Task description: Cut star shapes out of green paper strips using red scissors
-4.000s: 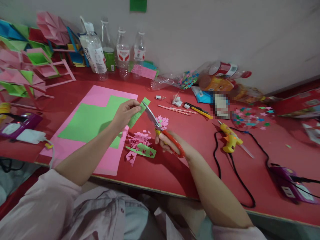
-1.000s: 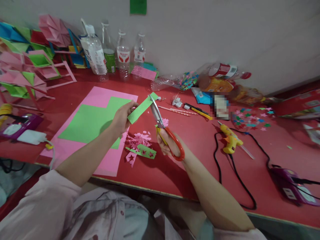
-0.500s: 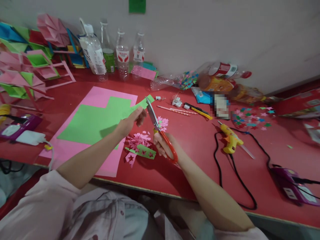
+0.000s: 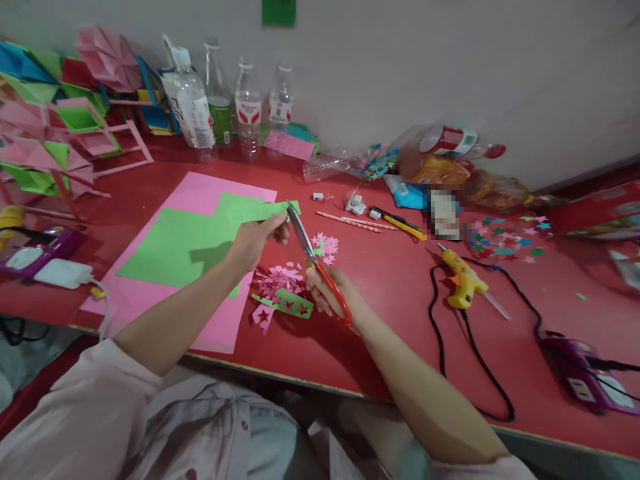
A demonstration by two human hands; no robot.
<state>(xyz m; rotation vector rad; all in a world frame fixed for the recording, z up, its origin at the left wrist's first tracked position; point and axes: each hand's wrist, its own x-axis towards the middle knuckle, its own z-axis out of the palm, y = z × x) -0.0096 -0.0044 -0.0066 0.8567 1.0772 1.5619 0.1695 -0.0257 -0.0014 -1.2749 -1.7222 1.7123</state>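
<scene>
My left hand (image 4: 259,241) pinches a narrow green paper strip (image 4: 267,212) above the larger sheets. Red-handled scissors (image 4: 320,263) are gripped in my right hand (image 4: 327,291), their blades pointing up and left with the tips at the strip's right end. Beneath the left forearm lies a green paper sheet (image 4: 175,243) on top of a pink paper sheet (image 4: 220,333). Between my hands sit pink paper scraps (image 4: 280,280), a green offcut with star-shaped holes (image 4: 287,303) and a small heap of pink stars (image 4: 326,247).
A yellow glue gun (image 4: 465,280) with a black cord lies at right, near a purple power strip (image 4: 587,373). Several plastic bottles (image 4: 249,110) stand by the wall. Folded paper models (image 4: 75,127) crowd the left. Loose stars (image 4: 510,237) lie at back right.
The green strip has turned flatter and its end has shifted slightly left and down. The scissor tips have moved a little left and down with it.
</scene>
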